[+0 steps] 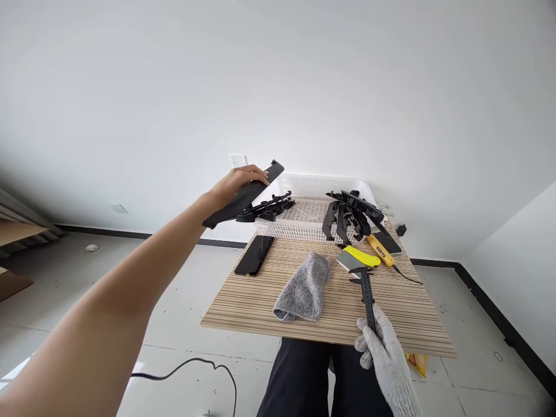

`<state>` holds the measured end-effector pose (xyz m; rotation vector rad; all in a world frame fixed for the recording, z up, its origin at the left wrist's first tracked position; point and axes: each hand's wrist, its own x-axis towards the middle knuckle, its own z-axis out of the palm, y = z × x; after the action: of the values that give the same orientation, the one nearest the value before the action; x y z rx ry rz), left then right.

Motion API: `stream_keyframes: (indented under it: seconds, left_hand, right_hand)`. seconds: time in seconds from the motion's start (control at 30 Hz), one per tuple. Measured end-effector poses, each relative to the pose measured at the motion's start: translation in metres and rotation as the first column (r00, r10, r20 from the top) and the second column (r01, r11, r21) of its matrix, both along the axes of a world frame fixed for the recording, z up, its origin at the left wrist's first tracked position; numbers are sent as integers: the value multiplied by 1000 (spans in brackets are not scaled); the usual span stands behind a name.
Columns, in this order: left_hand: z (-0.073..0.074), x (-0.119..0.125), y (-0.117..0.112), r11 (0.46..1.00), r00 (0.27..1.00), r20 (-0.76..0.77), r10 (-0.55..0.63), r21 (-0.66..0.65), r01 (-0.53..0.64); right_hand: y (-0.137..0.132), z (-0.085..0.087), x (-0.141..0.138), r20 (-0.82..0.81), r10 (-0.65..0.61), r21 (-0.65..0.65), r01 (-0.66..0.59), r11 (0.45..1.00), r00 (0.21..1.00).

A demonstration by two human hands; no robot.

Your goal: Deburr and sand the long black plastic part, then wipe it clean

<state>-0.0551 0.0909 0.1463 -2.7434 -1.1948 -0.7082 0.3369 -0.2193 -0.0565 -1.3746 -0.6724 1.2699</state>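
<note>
Pinching a flat black plastic strip [243, 197] at centre frame, the bare left hand [237, 182] holds it over the white plastic basket [321, 188]; keep it level. Gloved right hand [384, 353], lower right, grips a black caliper [367, 289] on the striped wooden tabletop [243, 301].

This looks like a makeshift workshop set up in a bare room. A small striped wooden bench [403, 324] carries hand tools: a black caliper [368, 295], a yellow scraper [358, 258] and a yellow utility knife [381, 250]. A white plastic basket [321, 186] holds black plastic parts [351, 214]. Around them are plain white walls [391, 87], a grey tiled floor [65, 272] with a loose cable [191, 368], and cardboard [11, 284] at the left edge.
</note>
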Motion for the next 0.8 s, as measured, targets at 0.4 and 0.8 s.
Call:
stream_keyframes:
  seconds: [0.4,0.8]
  left_hand:
    - [-9,-12,12,911,921,-293,257,-245,-332]
    - [11,70,-65,768,798,-585,143,-443,-462]
  right_hand:
    - [1,-5,-1,-3,6,-53,-6,999,1000]
    - [-1,-3,1,4,13,-32,-13,999,1000]
